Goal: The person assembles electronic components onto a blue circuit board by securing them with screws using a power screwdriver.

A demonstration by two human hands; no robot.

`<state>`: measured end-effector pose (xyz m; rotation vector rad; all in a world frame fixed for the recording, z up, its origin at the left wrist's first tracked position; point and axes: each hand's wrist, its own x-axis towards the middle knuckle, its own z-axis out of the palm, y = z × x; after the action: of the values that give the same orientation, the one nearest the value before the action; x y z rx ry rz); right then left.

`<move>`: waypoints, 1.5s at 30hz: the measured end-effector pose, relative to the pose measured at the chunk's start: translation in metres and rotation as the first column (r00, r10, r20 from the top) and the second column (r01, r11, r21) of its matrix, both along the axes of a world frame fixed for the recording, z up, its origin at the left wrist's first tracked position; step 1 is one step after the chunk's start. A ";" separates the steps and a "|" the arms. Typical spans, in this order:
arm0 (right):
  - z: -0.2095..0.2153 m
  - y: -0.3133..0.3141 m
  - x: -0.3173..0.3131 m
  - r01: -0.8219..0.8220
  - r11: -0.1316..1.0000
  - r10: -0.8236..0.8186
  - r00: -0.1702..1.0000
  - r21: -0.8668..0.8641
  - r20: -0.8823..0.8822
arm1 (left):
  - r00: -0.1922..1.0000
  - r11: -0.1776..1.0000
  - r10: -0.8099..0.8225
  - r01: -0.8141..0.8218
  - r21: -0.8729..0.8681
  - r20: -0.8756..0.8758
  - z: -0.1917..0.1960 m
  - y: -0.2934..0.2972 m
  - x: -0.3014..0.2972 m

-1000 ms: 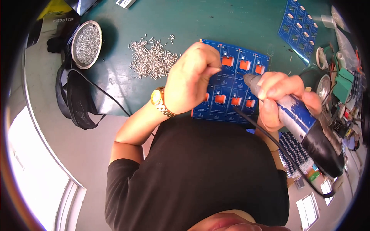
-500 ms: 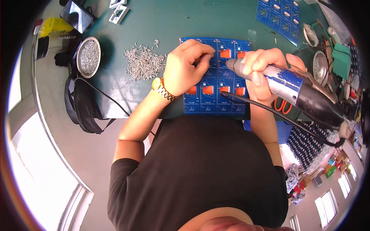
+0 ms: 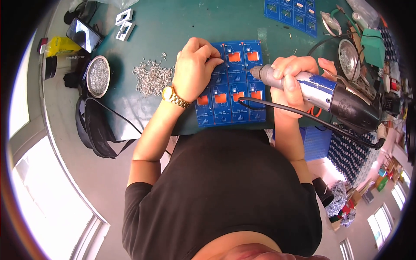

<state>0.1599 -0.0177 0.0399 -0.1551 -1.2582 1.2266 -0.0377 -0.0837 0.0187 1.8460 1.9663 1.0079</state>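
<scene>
My left hand (image 3: 194,71), with a gold watch (image 3: 173,96) at the wrist, bends over the blue circuit board panel (image 3: 236,113). Its thumb and forefinger are pinched together above the panel's upper left part; whatever they hold is too small to make out. In my right hand (image 3: 294,80) is a corded electric screwdriver (image 3: 318,90), silver and worn blue with a black end. It lies tilted, its tip pointing left over the panel's right side. Several orange rectangles show in the panel. Left of my left hand lies a pile of small silver metal pins (image 3: 152,78).
A round metal dish (image 3: 99,77) of similar pins stands left, near a phone (image 3: 84,34) and a black bag (image 3: 96,130). White brackets (image 3: 125,31) lie at the back. Another blue panel (image 3: 292,16) and a second dish (image 3: 349,58) are to the right. The screwdriver's black cable (image 3: 281,106) crosses the panel.
The whole view has shifted, so the panel and my hands appear further left. The screwdriver's tip sits nearer the panel's right edge. My left hand keeps its pinch over the panel.
</scene>
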 end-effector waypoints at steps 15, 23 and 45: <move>-0.001 -0.010 0.000 0.023 0.995 -0.030 0.997 -0.101 -0.067 | 0.910 0.885 0.346 -0.398 -0.241 -0.230 0.010 -0.027 -0.084; -0.004 -0.012 -0.010 -0.030 0.994 0.027 0.999 -0.104 -0.026 | 0.919 0.898 0.289 -0.358 -0.257 -0.269 -0.002 -0.040 -0.070; -0.006 -0.016 -0.017 -0.026 0.991 0.019 0.998 -0.132 -0.052 | 0.992 0.998 0.052 -0.055 0.025 0.112 0.021 -0.015 0.003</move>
<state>0.1433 -0.0339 0.0342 -0.2054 -1.1375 1.3266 -0.0349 -0.0989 0.0400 1.7206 1.9550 1.1342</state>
